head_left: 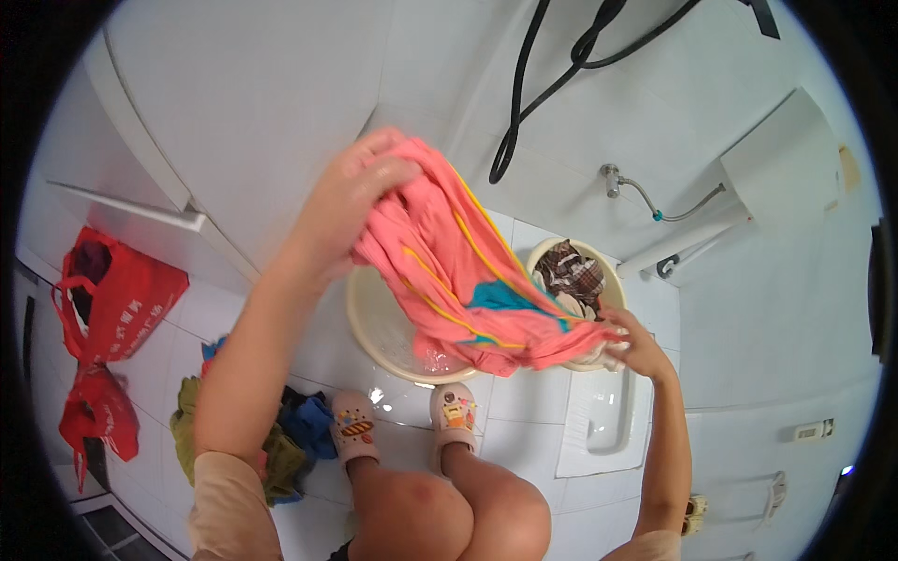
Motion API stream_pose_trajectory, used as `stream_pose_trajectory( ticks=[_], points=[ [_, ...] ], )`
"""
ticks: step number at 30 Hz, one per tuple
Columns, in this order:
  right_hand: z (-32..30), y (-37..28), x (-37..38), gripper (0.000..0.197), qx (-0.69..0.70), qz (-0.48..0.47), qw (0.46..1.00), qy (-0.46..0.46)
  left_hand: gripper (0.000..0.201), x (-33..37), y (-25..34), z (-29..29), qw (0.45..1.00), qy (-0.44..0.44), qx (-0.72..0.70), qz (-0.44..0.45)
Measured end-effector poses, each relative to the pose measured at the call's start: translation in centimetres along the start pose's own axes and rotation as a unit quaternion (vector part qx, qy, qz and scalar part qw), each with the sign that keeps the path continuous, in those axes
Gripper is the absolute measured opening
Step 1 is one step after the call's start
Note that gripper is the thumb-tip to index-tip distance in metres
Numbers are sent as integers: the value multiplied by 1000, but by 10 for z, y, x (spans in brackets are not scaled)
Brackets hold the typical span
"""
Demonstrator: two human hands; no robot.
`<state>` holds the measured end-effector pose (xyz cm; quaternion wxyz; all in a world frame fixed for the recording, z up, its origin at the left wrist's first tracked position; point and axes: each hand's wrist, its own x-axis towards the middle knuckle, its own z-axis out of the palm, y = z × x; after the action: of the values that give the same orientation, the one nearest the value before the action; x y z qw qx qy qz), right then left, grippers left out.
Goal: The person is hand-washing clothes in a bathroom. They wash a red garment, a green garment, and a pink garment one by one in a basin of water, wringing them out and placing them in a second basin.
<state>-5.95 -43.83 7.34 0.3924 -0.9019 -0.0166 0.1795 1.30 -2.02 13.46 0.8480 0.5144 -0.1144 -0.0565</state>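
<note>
A coral-pink garment [449,271] with yellow piping and teal panels is stretched between my hands. My left hand [360,192] is closed on its upper left end, higher than the other. Down at the lower right, my right hand [638,344] grips the opposite end. The cloth hangs over a cream basin [363,323] with water in it and partly hides it. Beyond my right hand stands a second cream basin [613,269] holding a brown plaid garment [571,273] and pale cloth.
Red bags [126,299] with cloth inside lie at the left. A pile of green and blue clothes [309,425] is on the tiled floor by my left foot. A squat toilet [608,425] lies at right. A black hose [514,122] hangs above; a water pipe [645,192] runs along the wall.
</note>
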Motion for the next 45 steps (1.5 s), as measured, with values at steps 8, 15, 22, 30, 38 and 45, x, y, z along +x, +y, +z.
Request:
stream_pose_trajectory(
  ticks=[8, 15, 22, 30, 38, 45],
  points=[
    [197, -94, 96, 100, -14, -286, 958, 28, 6, 27, -3, 61, 993, -118, 25, 9],
    [188, 47, 205, 87, 300, -38, 945, -126, 22, 67, -136, -67, 967, 96, -46, -231],
    [262, 18, 213, 70, -112, -111, 986, 61, 46, 20, -332, -138, 900, 184, 322, -231],
    [268, -13, 177, 30, -43, -185, 977, 97, 51, 25, -341, -137, 934, 163, -200, -248],
    [267, -68, 123, 24, 29, -328, 928, 177, 48, 15, -320, -79, 934, 132, -232, -239],
    [251, 3, 233, 32, -16, -12, 995, 94, 48, -1, -317, -60, 916, 260, -167, -254]
  ],
)
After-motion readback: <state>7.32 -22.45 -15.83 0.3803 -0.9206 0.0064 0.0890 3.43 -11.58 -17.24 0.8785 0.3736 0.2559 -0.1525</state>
